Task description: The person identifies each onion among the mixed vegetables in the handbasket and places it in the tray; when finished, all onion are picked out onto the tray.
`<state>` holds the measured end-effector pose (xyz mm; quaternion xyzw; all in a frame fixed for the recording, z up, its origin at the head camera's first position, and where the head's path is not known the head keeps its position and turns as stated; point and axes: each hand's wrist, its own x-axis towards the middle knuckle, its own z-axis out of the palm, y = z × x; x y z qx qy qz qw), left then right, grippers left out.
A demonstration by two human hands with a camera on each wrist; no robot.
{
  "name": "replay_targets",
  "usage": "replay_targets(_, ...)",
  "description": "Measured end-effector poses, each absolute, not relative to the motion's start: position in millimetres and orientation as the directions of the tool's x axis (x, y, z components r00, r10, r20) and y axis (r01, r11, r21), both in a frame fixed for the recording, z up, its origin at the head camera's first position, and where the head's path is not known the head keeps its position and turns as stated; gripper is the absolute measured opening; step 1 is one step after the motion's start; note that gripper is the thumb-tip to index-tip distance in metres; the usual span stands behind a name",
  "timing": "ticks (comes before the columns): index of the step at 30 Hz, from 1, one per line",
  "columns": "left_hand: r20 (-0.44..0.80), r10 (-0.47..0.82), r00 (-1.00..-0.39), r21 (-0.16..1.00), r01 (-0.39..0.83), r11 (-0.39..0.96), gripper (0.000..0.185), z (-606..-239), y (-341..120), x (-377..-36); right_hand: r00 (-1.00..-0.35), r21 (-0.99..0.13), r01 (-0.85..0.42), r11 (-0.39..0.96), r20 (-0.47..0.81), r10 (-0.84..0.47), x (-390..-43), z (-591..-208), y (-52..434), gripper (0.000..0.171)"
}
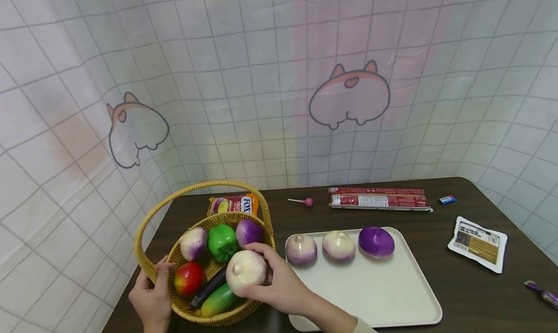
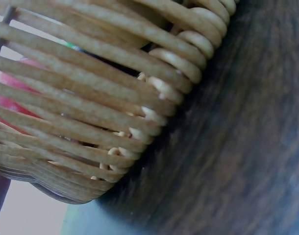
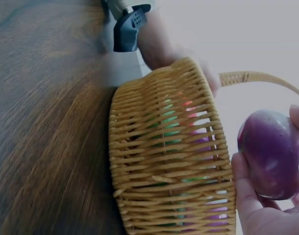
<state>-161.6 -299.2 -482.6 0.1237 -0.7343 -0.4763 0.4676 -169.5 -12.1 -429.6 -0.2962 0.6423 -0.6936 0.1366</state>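
Observation:
My right hand [image 1: 283,280] holds a round white-and-purple turnip [image 1: 246,273] over the right side of a wicker basket [image 1: 231,316], thumb and fingers on opposite sides. In the right wrist view, the purple underside of this turnip [image 3: 272,154] shows beside the basket's rim. My left hand [image 1: 152,294] grips the basket's left rim at the foot of its handle, thumb on top. Inside lie a green bell pepper [image 1: 223,242], two more turnips, a red-yellow fruit [image 1: 189,279], a dark eggplant [image 1: 210,288] and a long green-yellow vegetable [image 1: 221,301]. The left wrist view shows the basket's woven side [image 2: 90,88].
A white tray [image 1: 362,294] right of the basket holds three turnips [image 1: 339,246] along its far edge. Behind lie a snack bag [image 1: 233,204], a lollipop [image 1: 308,202] and long red packets [image 1: 379,200]. To the right are a flat pouch [image 1: 478,243] and small wrapped sweets.

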Motion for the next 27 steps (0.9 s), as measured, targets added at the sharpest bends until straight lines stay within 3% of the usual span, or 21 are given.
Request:
replay_targets(9, 0.535, -0.655, -0.534, 0.840, 0.248, 0.483, 0.014, -485, -299, -163, -0.787, -0.976, -0.172, -0.137, 0.220, -0.577, -172, -430, 7, 0.067)
replay_targets(21, 0.566, -0.630, -0.532, 0.819, 0.271, 0.507, 0.012, -483, -299, -161, -0.820, -0.979, -0.202, -0.027, 0.184, -0.543, -164, -435, 41, 0.071)
replay_targets(27, 0.597, -0.602, -0.529, 0.797, 0.307, 0.520, 0.012, -481, -301, -161, -0.832, -0.974, -0.217, -0.067, 0.221, -0.508, -157, -445, 63, 0.070)
